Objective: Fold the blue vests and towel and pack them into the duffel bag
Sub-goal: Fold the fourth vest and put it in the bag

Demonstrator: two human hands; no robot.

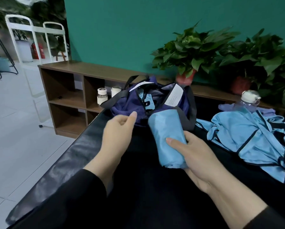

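A navy duffel bag (130, 103) lies unzipped at the far side of the black table (59, 164), with light blue fabric showing inside its opening. My right hand (196, 156) grips a rolled light blue vest (167, 129), its far end pointing at the bag's mouth. Just left of the roll, my left hand (118, 131) hovers near the bag's front edge with fingers loosely curled, holding nothing. A heap of unfolded blue vests (247, 138) with dark trim lies on the table at the right.
A clear water bottle (247, 103) with a white cap stands behind the heap. A low wooden shelf (69, 90) with two white-capped jars runs along the green wall. Two potted plants (193, 52) stand on it. White chairs stand at the far left.
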